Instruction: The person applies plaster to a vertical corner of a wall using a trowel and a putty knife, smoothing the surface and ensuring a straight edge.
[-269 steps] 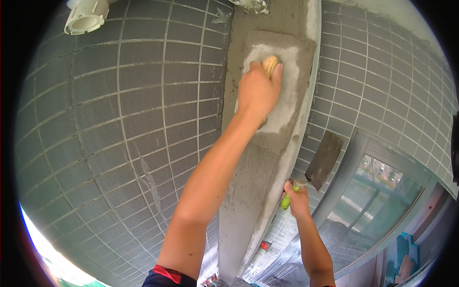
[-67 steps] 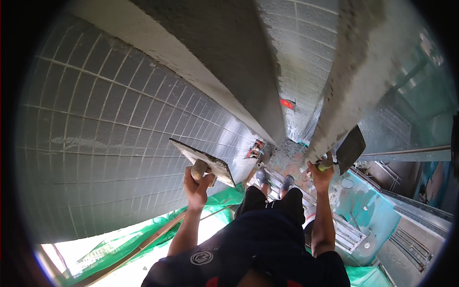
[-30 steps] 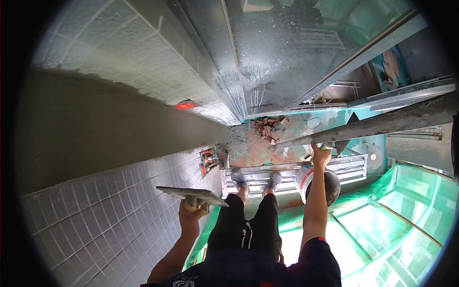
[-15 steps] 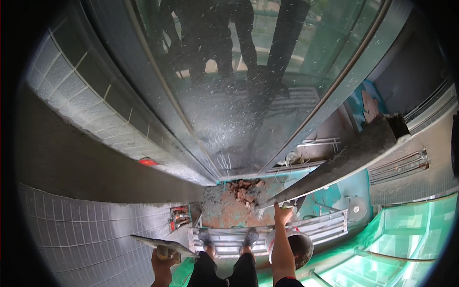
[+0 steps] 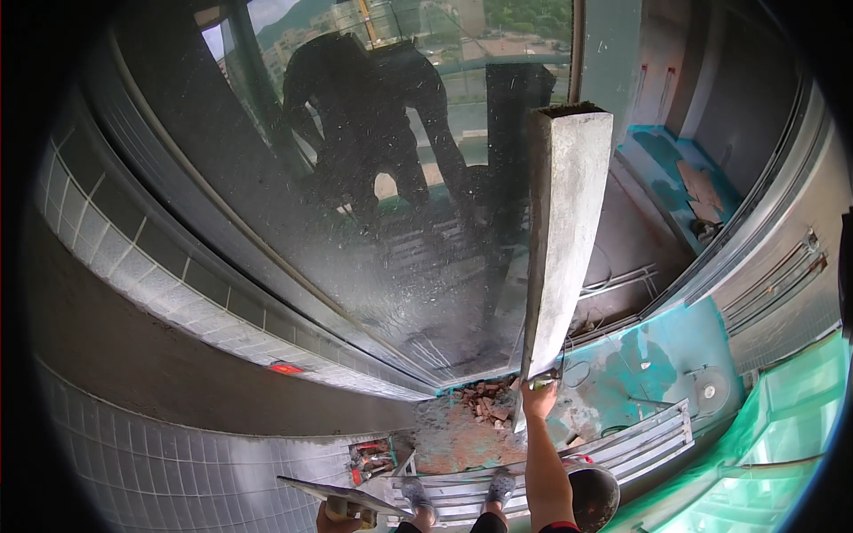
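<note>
In my left hand (image 5: 332, 520), low in the view, is the pale handle of a flat plastering float (image 5: 342, 490); its board tilts up beside my feet. My right arm stretches forward, and my right hand (image 5: 538, 400) is closed around a small tool (image 5: 542, 382) with a yellowish handle, probably a trowel; its blade is hard to make out. That hand is close against the lower part of a tall grey rendered column (image 5: 569, 222), whose top edge looks rough and dark. A bucket (image 5: 593, 497) stands under my right forearm, partly hidden by it.
My feet in clogs stand on a slatted metal platform (image 5: 635, 437). Broken brick rubble (image 5: 490, 400) lies on the floor ahead. A red tool box (image 5: 371, 457) is beside a tiled wall (image 5: 178, 462). Large glass (image 5: 400, 266) rises in front; green netting (image 5: 782, 435) hangs at right.
The view has swung, so the column now appears upright and its pale face shows. My right hand has shifted slightly along its lower edge. The float sits lower in view.
</note>
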`<state>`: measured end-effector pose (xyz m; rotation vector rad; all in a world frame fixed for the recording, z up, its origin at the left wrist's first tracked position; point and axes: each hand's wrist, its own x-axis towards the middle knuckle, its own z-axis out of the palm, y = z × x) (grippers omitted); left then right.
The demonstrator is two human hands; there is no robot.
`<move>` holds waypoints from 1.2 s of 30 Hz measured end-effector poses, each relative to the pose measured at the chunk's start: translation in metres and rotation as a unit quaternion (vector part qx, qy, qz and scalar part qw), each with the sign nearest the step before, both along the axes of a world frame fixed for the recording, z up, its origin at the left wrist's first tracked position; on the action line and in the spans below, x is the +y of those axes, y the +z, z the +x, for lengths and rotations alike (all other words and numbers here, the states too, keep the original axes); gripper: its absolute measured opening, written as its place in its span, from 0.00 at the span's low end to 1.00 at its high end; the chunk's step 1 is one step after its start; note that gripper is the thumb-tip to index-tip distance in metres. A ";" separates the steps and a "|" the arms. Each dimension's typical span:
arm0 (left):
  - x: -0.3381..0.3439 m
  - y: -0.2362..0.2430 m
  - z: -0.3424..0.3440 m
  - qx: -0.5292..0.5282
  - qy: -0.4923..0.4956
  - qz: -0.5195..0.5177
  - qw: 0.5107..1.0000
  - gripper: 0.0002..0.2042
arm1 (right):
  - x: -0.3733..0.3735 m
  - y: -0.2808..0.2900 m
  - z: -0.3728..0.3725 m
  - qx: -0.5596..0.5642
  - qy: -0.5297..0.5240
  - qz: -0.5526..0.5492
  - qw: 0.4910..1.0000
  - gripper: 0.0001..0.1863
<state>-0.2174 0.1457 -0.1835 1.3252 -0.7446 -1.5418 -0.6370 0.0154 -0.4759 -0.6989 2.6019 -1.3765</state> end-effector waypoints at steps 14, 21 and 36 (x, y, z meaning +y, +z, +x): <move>-0.001 0.006 -0.019 -0.088 -0.031 0.036 0.995 0.26 | 0.008 0.017 0.006 -0.098 0.018 0.087 0.991 0.47; -0.032 0.025 -0.069 -0.281 -0.175 0.066 0.941 0.15 | 0.150 0.089 0.061 -0.293 -0.015 0.051 0.955 0.17; -0.094 0.059 -0.219 -0.226 -0.655 0.063 0.718 0.20 | 0.362 0.286 0.212 -0.054 0.044 0.159 0.985 0.13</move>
